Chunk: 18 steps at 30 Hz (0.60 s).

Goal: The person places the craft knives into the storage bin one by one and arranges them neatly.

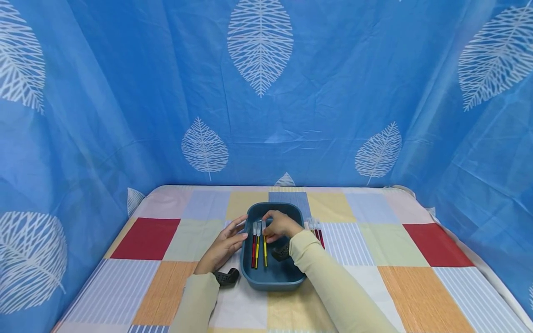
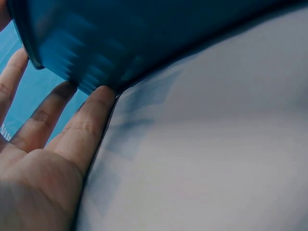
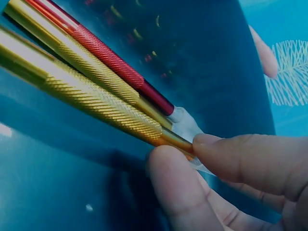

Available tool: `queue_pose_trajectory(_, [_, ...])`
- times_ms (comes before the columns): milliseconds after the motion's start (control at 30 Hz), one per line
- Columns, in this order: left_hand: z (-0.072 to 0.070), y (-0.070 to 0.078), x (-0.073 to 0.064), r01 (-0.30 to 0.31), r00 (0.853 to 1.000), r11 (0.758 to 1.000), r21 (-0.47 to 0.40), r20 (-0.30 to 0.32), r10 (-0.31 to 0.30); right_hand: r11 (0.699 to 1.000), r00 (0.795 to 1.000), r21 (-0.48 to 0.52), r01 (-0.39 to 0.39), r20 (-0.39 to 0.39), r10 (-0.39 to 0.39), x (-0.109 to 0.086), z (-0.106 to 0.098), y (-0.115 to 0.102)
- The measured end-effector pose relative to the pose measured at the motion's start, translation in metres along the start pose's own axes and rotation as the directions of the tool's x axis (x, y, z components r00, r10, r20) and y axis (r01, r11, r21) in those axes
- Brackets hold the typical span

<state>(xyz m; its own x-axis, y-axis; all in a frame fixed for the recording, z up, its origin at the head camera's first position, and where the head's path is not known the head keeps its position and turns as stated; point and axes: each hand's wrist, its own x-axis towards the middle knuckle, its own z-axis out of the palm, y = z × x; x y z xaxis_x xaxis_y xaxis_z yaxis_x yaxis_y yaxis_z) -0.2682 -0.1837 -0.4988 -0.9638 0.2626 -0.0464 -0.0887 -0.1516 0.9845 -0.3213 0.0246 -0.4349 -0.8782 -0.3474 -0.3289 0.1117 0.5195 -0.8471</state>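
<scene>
A dark blue plastic box (image 1: 283, 274) stands on the table in front of me. Inside it, my right hand (image 1: 282, 225) pinches a gold craft knife (image 3: 103, 106) between thumb and fingertip, close to its clear cap. Beside that knife lie a second gold craft knife (image 3: 91, 72) and a red one (image 3: 108, 57), side by side along the box's left part, their knurled handles toward me and capped ends away. My left hand (image 1: 220, 247) is at the box's left side, fingers extended; in the left wrist view its fingertips (image 2: 103, 92) are right at the box wall.
Just right of the box lie several more capped craft knives (image 1: 320, 238), partly hidden behind the right forearm. A patchwork tablecloth (image 1: 200, 238) covers the table. Blue curtains (image 1: 266, 138) with white leaf prints hang behind it and on both sides.
</scene>
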Motion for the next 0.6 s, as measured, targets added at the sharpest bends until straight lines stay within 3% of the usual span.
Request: queue_pose_trajectory(600, [-0.0019,0.0004,-0.0004,-0.013,0.999,1.0,-0.008,0.05,0.013,1.0,0.998,-0.002,-0.015,-0.057,0.015,0.0075,0.0102,0.0017])
